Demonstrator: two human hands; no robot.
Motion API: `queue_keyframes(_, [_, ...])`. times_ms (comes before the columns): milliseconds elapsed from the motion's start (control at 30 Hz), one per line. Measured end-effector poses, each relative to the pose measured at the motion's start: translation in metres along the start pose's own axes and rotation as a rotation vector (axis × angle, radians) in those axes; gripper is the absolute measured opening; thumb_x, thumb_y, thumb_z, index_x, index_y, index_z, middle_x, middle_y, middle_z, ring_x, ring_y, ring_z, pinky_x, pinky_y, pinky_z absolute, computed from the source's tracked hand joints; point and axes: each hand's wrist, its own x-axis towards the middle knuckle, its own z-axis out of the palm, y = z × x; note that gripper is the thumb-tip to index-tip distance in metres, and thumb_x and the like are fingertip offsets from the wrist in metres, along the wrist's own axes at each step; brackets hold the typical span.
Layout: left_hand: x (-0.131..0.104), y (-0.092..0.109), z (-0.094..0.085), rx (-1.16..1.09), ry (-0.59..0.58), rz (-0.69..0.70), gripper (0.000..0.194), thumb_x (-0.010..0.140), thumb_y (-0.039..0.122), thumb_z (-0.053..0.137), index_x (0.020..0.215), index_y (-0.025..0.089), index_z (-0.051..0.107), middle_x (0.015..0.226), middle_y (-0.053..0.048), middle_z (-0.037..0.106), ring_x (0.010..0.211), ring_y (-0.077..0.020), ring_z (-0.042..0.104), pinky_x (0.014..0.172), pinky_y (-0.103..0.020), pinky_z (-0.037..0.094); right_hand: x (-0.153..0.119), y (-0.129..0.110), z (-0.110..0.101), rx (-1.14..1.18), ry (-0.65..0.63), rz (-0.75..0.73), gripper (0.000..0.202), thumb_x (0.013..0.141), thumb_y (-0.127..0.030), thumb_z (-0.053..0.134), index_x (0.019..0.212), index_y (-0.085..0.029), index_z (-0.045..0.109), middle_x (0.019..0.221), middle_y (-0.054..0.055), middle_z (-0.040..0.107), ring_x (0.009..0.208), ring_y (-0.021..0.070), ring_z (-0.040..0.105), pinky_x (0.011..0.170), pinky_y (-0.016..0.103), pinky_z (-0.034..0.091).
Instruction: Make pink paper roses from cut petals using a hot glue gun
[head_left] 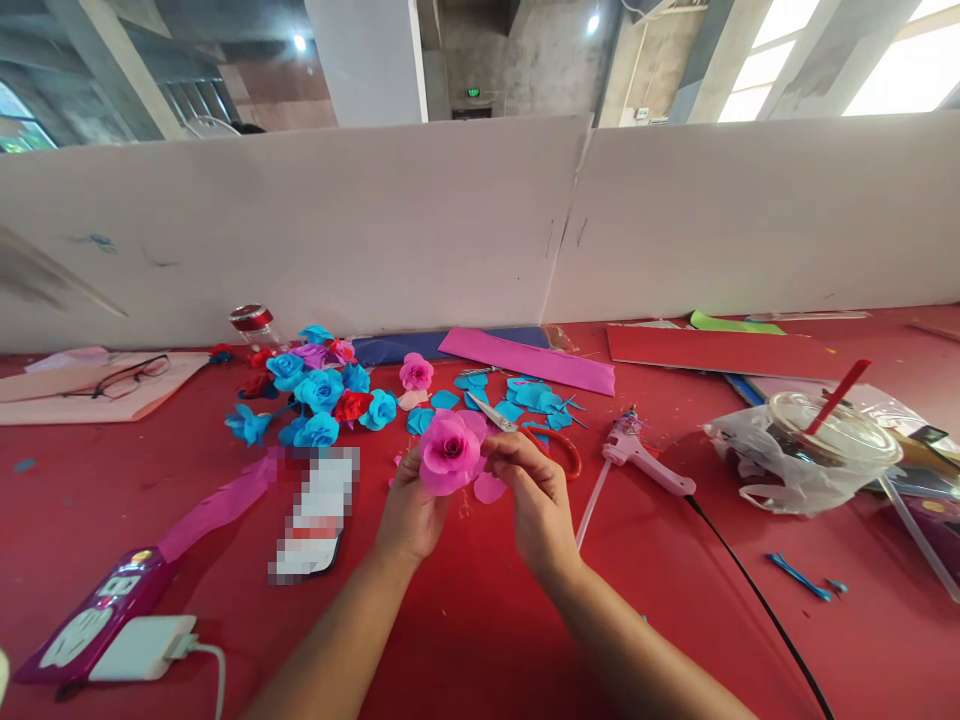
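A pink paper flower [452,450] with a dark centre faces up toward me above the red table. My left hand [412,510] is closed around its underside, so the stem end is hidden. Thumb and fingers of my right hand [536,490] pinch at the flower's right edge, on what looks like an outer petal. Just beyond them lie scissors [555,450] with orange handles, partly covered by my right hand. Loose pink petals [489,488] rest under the flower, and blue petals [536,395] are scattered behind it. A smaller pink flower [416,372] stands farther back.
Blue and red paper flowers [319,390] are heaped at the left, behind a phone [319,515]. A pink glue gun [645,455] with a black cord lies to the right. Beyond it stands a bagged cup [825,440] with a straw. A pale partition [375,230] borders the table.
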Motion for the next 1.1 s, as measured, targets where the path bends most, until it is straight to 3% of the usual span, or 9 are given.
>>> queue_keyframes(267, [-0.003, 0.004, -0.006, 0.143, -0.044, 0.06, 0.019, 0.052, 0.009, 0.08, 0.05, 0.018, 0.063, 0.052, 0.005, 0.054, 0.056, -0.01, 0.049, 0.055, -0.023, 0.042, 0.0, -0.001, 0.0, 0.233, -0.059, 0.125, 0.022, 0.077, -0.025, 0.054, 0.086, -0.022, 0.074, 0.079, 0.004, 0.067, 0.075, 0.0187, 0.056, 0.07, 0.031, 0.044])
queue_keyframes(433, [-0.001, 0.003, -0.005, 0.165, -0.067, 0.082, 0.013, 0.057, 0.014, 0.079, 0.056, 0.019, 0.067, 0.057, 0.004, 0.059, 0.056, -0.0099, 0.049, 0.057, -0.023, 0.042, 0.002, -0.006, 0.001, 0.261, -0.095, 0.096, 0.028, 0.083, -0.033, 0.049, 0.085, -0.021, 0.074, 0.08, 0.006, 0.068, 0.074, 0.0194, 0.057, 0.069, 0.032, 0.044])
queue_keyframes(633, [0.002, 0.003, -0.002, 0.024, -0.031, 0.007, 0.014, 0.057, 0.018, 0.081, 0.065, 0.019, 0.07, 0.061, 0.001, 0.064, 0.06, -0.0101, 0.056, 0.06, -0.023, 0.047, 0.007, -0.002, 0.0, 0.188, -0.069, 0.152, 0.032, 0.087, -0.035, 0.047, 0.086, -0.018, 0.074, 0.08, 0.007, 0.069, 0.07, 0.0178, 0.056, 0.065, 0.03, 0.044])
queue_keyframes(900, [0.003, 0.001, -0.002, -0.168, 0.002, -0.227, 0.016, 0.062, 0.014, 0.079, 0.075, 0.015, 0.071, 0.071, -0.001, 0.069, 0.055, -0.0055, 0.06, 0.055, -0.016, 0.051, 0.012, 0.008, 0.001, -0.006, 0.036, 0.187, 0.02, 0.077, -0.035, 0.068, 0.09, -0.022, 0.073, 0.078, 0.001, 0.069, 0.071, 0.0146, 0.059, 0.068, 0.027, 0.047])
queue_keyframes(1100, [0.003, -0.001, -0.001, -0.164, 0.01, -0.232, 0.017, 0.06, 0.013, 0.08, 0.075, 0.013, 0.072, 0.07, -0.002, 0.07, 0.055, -0.0054, 0.061, 0.056, -0.015, 0.051, 0.01, 0.008, 0.004, -0.075, 0.026, 0.155, 0.021, 0.08, -0.033, 0.065, 0.095, -0.021, 0.072, 0.083, 0.003, 0.071, 0.076, 0.0167, 0.063, 0.067, 0.028, 0.05])
